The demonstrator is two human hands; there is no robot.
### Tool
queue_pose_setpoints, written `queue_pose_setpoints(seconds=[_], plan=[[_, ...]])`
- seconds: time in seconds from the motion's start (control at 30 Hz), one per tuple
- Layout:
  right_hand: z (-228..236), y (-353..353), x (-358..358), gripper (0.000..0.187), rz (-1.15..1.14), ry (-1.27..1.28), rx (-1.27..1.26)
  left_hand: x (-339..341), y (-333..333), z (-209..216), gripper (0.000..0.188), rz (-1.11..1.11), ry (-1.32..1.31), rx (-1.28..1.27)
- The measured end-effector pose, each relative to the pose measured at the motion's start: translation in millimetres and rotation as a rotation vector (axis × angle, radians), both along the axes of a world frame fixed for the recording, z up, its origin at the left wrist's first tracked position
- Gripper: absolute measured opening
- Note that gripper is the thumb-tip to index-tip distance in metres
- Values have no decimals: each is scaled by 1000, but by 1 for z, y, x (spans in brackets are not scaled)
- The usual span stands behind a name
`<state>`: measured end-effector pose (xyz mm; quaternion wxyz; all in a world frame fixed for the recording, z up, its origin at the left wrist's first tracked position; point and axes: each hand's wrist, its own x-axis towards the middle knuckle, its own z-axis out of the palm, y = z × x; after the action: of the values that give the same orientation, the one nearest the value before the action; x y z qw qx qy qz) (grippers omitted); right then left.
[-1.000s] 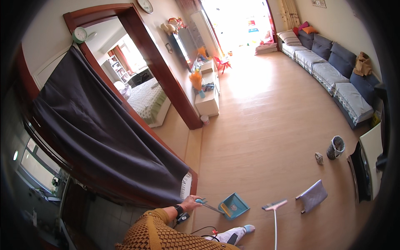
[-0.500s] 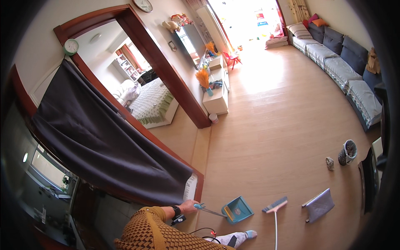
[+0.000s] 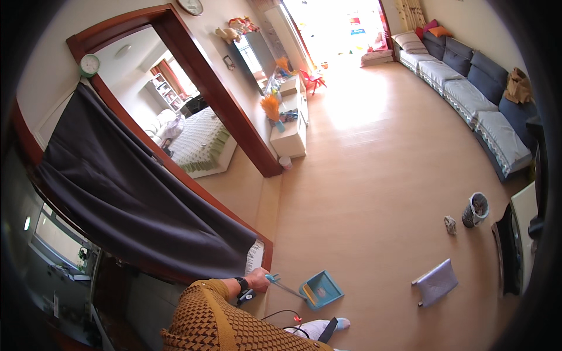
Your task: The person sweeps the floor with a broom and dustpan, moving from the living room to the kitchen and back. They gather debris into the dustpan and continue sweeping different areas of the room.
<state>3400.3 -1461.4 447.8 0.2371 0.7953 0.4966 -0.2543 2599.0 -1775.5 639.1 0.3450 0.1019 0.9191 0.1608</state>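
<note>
My left hand (image 3: 256,279), with a black watch on its wrist, is closed round the end of a dustpan's handle. The blue dustpan (image 3: 331,291) is at the far end of that long handle, low over or on the wood floor; I cannot tell whether it touches. Something yellowish lies inside the pan, too small to name. My patterned brown sleeve (image 3: 216,316) covers the arm. A foot in a pale sock (image 3: 343,323) shows just below the dustpan. My right hand is out of view.
To the right stand a low stool with a purple-grey cover (image 3: 438,283) and a lined waste bin (image 3: 475,209), a crumpled bag (image 3: 450,225) beside it. A dark curtain (image 3: 140,205) hangs at the left doorway. A long sofa (image 3: 468,96) lines the far right wall.
The broom that was on the floor between the dustpan and the stool has gone out of view. The whole scene has shifted slightly left; my left hand still grips the dustpan.
</note>
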Motion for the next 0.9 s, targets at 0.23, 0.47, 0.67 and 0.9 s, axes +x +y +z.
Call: queue_pose_setpoints(seconds=[0.23,0.47,0.67,0.9], plan=[[32,15,-38,31,-197,629,301,20,4,5,22,-84,66,-2],[66,128,-115,30,236,380,236,69,60,49,17,-41,-7,129],[65,79,-24,32,19,251,162,98,101,67,20,-302,98,68],[102,-45,97,26,-250,19,214,130,191,55,29,-633,159,53]])
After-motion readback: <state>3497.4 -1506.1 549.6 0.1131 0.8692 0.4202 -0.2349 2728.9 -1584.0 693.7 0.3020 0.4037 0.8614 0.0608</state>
